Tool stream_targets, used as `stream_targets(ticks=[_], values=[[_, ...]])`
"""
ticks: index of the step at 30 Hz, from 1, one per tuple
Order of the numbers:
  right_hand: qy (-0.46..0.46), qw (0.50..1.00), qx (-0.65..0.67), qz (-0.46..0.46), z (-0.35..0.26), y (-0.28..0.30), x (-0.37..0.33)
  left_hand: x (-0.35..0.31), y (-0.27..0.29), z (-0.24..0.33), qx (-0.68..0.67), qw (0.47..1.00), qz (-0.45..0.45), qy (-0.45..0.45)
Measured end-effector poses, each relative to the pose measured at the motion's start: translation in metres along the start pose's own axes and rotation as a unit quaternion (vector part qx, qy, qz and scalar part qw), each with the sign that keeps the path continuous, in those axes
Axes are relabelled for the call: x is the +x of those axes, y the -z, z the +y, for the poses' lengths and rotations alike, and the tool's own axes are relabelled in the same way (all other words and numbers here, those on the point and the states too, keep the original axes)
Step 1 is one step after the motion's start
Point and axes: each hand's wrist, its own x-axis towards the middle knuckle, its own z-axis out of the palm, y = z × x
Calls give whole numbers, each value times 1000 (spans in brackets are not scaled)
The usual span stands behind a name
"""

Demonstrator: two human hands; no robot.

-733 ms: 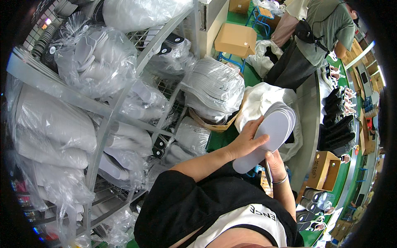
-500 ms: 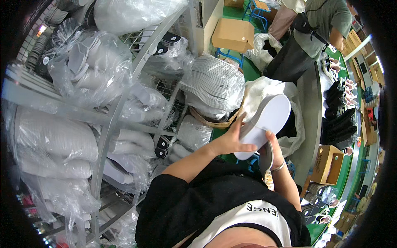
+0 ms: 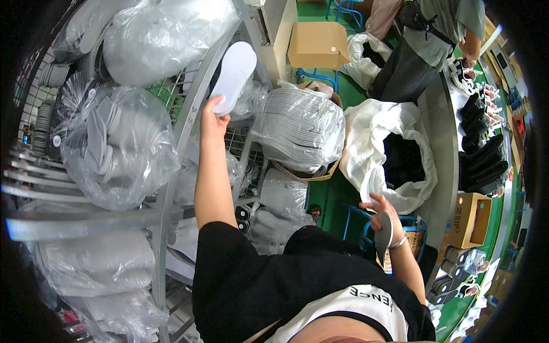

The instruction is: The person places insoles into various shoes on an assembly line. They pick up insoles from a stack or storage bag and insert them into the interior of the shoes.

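Note:
My left hand is stretched out to the rack and grips the heel end of a white insole between thumb and fingers. The insole is in front of a shelf with bagged soles. Lower right, my right hand holds a grey insole against its palm, with the forefinger and thumb partly apart. A white edge shows by its fingertips, but what it belongs to I cannot make out. Nearest to this hand is a white sack with dark contents.
A metal rack on the left holds several plastic-bagged stacks of soles. A large bagged stack fills a carton. Another person stands at the bench on the right, where shoes and an open carton sit.
My left hand has moved from beside the right hand to the upper left, carrying the white insole to the rack. The right hand has dropped slightly, still with the grey insole.

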Motion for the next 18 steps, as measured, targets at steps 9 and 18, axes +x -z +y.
stream_targets(ticks=[9, 18], values=[[-106, 983, 66, 136, 46, 38, -32, 75, 15, -5, -7, 999, 22, 28], [-105, 991, 4, 77, 46, 20, -1, 98, -3, -13, -56, 958, 282, -10]])
